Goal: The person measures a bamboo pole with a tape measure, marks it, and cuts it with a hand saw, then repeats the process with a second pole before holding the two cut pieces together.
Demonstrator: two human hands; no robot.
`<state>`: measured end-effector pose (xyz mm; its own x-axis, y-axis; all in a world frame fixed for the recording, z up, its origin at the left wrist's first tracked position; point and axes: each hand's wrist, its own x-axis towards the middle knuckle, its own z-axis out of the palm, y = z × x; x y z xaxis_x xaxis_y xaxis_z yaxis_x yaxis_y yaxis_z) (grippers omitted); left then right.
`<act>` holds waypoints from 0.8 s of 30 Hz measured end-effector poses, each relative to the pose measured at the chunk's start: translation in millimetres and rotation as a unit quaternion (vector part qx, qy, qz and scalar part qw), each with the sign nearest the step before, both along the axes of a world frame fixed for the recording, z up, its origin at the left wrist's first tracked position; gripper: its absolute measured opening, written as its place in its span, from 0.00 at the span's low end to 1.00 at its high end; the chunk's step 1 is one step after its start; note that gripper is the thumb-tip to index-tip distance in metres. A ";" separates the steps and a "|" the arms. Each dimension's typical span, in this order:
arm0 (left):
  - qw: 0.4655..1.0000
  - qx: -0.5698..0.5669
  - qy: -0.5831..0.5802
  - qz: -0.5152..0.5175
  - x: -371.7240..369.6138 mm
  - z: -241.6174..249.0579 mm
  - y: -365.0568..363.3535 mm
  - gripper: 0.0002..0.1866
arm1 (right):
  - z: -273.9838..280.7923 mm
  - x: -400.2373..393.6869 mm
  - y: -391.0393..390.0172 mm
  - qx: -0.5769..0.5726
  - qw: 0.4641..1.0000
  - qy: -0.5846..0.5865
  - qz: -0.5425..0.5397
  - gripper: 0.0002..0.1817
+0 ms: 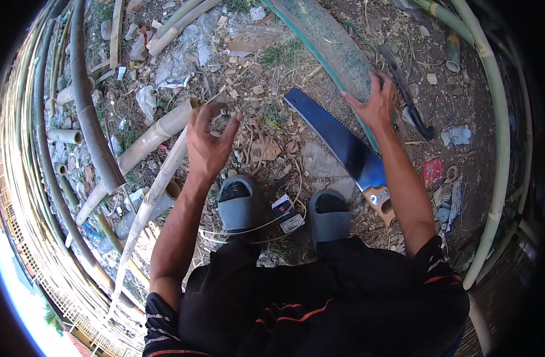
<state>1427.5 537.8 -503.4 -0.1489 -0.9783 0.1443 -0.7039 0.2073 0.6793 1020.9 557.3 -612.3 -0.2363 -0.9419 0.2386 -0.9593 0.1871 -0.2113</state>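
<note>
My left hand (208, 140), open and with its fingers curled apart, is raised over the ground near the cut end of a bamboo pole (156, 137). A pale split bamboo strip (156, 190) passes close beside that wrist. My right hand (375, 104) is also open, thumb and fingers spread over the lower end of a dusty plank with a green edge (326, 44). Left of my right forearm lies a handsaw (338, 140) with a dark blue blade and a wooden handle, partly covered by the arm. A long dark blade with a hooked handle (408, 98) lies right of the plank.
Many bamboo poles (85, 89) line the left side, and a long green pole (498, 131) curves along the right. My sandalled feet (237, 205) stand below, with a small dark box (288, 214) between them. Wood chips, stones and a red wrapper (432, 172) litter the ground.
</note>
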 end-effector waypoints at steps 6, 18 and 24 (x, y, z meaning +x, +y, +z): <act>0.978 0.036 -0.182 0.091 57.3 -23.0 -30.0 0.38 | -0.1 0.8 -0.7 -0.014 1.000 0.006 0.004 0.53; 0.810 -0.044 -0.376 0.449 187.8 52.0 -60.4 0.58 | 1.7 -2.4 -0.6 -0.027 0.999 0.000 0.023 0.51; 0.839 0.168 -0.318 0.408 273.3 27.5 -20.2 0.63 | -1.5 -4.3 -0.1 -0.020 1.000 -0.011 0.012 0.52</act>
